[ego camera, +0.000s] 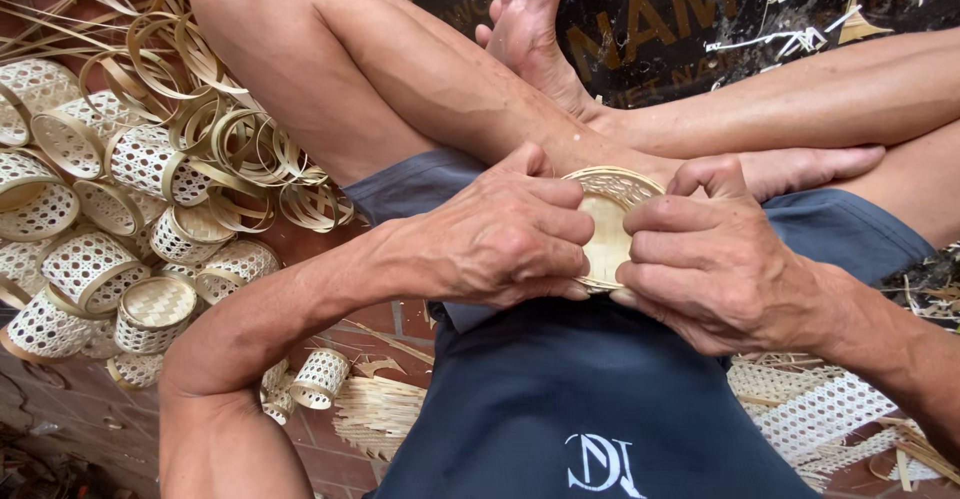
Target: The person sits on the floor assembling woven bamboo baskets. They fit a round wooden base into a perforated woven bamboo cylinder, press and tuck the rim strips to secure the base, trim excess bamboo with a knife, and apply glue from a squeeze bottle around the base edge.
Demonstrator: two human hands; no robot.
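While sitting cross-legged on the floor, left hand [500, 234] and right hand [700, 259] both closed on a small round pale woven bamboo basket [607, 229] – held over the lap, pinched from both sides to keep it steady; pile of finished small woven baskets [110, 249] nearby at left.

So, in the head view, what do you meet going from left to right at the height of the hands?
Pile of woven baskets → left hand → small round basket → right hand → woven mesh strip.
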